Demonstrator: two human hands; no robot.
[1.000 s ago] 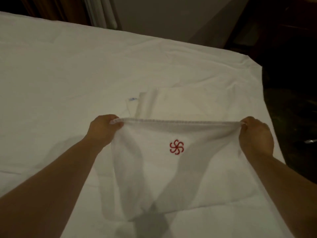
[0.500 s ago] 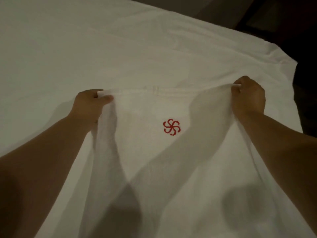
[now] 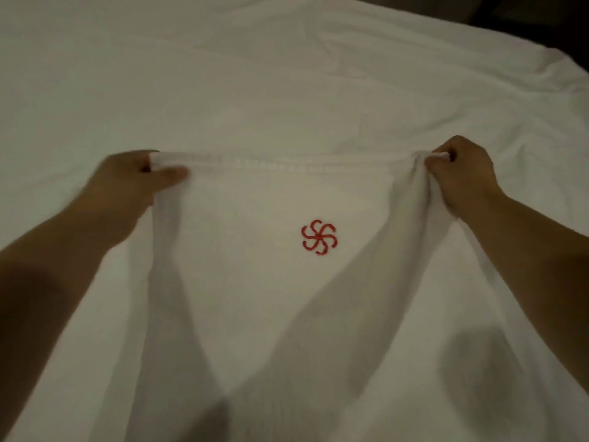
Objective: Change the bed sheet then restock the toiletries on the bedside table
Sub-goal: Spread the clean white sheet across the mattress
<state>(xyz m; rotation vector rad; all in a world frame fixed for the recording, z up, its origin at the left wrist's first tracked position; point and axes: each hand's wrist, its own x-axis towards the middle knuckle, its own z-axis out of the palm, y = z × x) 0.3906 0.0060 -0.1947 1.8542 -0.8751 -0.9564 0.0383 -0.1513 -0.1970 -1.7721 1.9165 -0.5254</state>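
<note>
I hold a white cloth (image 3: 255, 282) with a stitched hem and a red pinwheel emblem (image 3: 318, 237) stretched out above the bed. My left hand (image 3: 127, 183) grips its upper left corner, thumb over the hem. My right hand (image 3: 462, 173) pinches the bunched upper right corner. The cloth hangs down from the hem toward me, with shadows of my arms showing across it. Under it lies the white bed sheet (image 3: 223, 74), spread flat with light wrinkles.
The bed's far right corner (image 3: 567, 78) shows at the upper right, with dark floor (image 3: 541, 17) beyond it. White sheet fills the rest of the view to the left and far side.
The cloth has been drawn up and out over the bed and now hides the folded piece seen earlier. The view has tilted down and closer; the walls and curtain have left the frame.
</note>
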